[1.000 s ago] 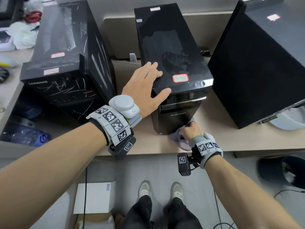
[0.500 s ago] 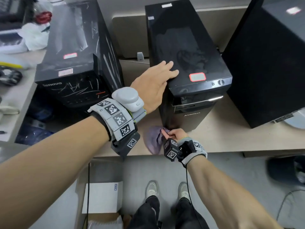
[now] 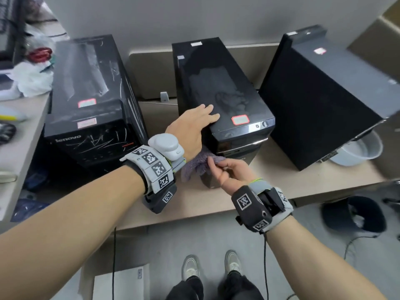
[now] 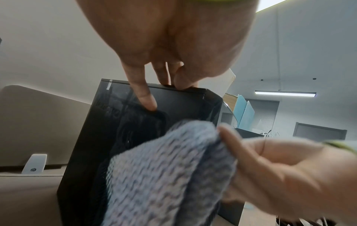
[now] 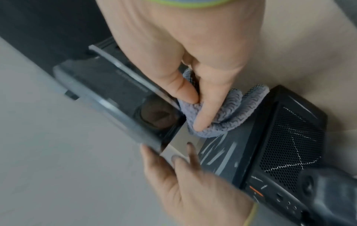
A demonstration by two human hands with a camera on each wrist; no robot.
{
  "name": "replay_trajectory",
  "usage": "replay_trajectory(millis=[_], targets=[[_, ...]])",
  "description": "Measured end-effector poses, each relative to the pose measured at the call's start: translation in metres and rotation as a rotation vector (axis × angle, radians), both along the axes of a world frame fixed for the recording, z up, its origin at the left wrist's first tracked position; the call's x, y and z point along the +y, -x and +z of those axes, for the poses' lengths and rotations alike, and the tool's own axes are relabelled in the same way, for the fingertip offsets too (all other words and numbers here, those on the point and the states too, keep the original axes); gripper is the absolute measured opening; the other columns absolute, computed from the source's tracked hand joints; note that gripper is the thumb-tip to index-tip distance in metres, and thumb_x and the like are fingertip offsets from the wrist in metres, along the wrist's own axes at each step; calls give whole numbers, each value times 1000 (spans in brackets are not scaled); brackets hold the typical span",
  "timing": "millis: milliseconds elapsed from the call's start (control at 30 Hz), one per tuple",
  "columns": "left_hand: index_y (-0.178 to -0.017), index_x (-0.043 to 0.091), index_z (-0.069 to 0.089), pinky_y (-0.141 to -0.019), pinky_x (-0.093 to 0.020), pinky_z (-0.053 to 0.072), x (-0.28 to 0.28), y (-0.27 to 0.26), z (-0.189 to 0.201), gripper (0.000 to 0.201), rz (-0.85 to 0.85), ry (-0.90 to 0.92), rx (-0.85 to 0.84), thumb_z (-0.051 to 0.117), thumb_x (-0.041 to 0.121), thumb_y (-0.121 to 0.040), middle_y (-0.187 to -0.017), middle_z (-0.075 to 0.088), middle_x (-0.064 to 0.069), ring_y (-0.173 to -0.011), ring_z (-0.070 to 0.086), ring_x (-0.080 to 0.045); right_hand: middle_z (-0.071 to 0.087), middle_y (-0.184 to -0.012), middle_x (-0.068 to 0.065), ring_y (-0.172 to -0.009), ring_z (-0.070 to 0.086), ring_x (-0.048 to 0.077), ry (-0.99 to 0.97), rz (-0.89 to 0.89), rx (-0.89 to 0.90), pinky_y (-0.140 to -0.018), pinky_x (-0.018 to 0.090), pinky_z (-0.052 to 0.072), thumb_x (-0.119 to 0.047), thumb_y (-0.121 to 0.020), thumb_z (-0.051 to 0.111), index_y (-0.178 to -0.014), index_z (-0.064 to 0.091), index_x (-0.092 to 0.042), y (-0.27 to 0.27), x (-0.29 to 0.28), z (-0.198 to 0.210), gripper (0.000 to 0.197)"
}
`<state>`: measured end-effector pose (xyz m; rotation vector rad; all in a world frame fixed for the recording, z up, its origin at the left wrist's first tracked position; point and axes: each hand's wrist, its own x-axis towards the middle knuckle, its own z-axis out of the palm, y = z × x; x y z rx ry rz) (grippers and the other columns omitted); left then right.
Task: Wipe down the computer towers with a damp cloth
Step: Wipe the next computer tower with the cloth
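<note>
Head view: "lenovo" on scratched tower (image 3: 86,118)

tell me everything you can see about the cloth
The cloth is a small grey-lilac rag with a ribbed, knitted-looking pile, bunched into soft folds. The right hand pinches it between thumb and fingers at the front left corner of the middle tower, below the left hand. Dampness cannot be judged.

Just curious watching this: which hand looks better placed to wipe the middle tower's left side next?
Probably the right hand: it pinches the purple-grey knitted cloth beside the middle black computer tower, while the left hand rests flat on top.
</note>
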<state>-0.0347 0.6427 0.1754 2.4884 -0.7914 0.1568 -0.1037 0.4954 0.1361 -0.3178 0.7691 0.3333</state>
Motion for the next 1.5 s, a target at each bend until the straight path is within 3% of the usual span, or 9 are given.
replay_trajectory(millis=[133,300,567,800,967,1100,1233,1367,1500], targets=[[-136,22,53,-107,-22,25,0,-3,-5,69,-23,7,-40,22,2,-78,-148,43,4,-140,34,-18,64,-106,24,-83,68,31,132,128,-140,-68,35,61,9,-91,38,-98,60,11,10,-5,36,23],[-121,18,66,-102,-29,36,0,-16,-1,57,-35,61,-59,30,5,-79,-135,58,0,-123,49,-26,70,-91,15,-73,66,22,533,252,-334,-59,30,59,12,-89,38,-104,57,8,19,-18,69,24],[-114,15,66,-98,-33,37,-7,-61,22,26,99,50,53,52,14,-92,-121,63,-3,-114,53,-27,54,-96,20,-72,57,27,669,-1,-275,-57,33,57,9,-85,39,-107,54,8,9,-56,74,27],[-122,19,59,-95,-45,45,-12,-129,32,35,348,-195,129,53,33,-91,-128,57,-7,-111,56,-32,56,-84,16,-63,57,24,1055,97,-195,-51,32,51,-11,-80,72,-99,58,-5,-13,-64,56,24],[-116,18,56,-84,-45,51,-10,-178,32,42,402,-276,123,51,46,-86,-111,65,-6,-91,62,-32,54,-78,19,-65,55,28,1049,98,-110,-59,45,57,-33,-71,81,-102,56,5,-19,-65,43,55],[-121,19,54,-91,-44,48,-9,-219,24,61,440,-294,151,48,61,-77,-116,65,-3,-101,62,-31,64,-103,30,-80,68,32,1080,98,-95,-57,43,57,-47,-48,83,-113,55,-2,-27,-66,37,84],[-110,23,55,-88,-43,48,-3,-268,10,72,481,-285,192,34,71,-62,-103,67,-2,-92,62,-33,61,-111,19,-95,65,33,1153,83,-110,-54,41,58,-51,-50,80,-112,53,-3,-32,-74,32,82],[-121,20,54,-90,-43,48,0,-277,14,71,500,-325,196,43,71,-73,-115,65,-7,-99,62,-35,61,-101,20,-83,65,31,1237,69,-115,-52,39,57,-52,-52,79,-107,52,3,-47,-93,31,83],[-109,19,58,-83,-44,51,-4,-285,15,80,518,-260,187,36,79,-61,-104,66,-5,-84,62,-33,62,-104,18,-91,66,29,1328,36,-135,-54,37,58,-41,-71,77,-108,49,-1,-69,-117,34,61]])
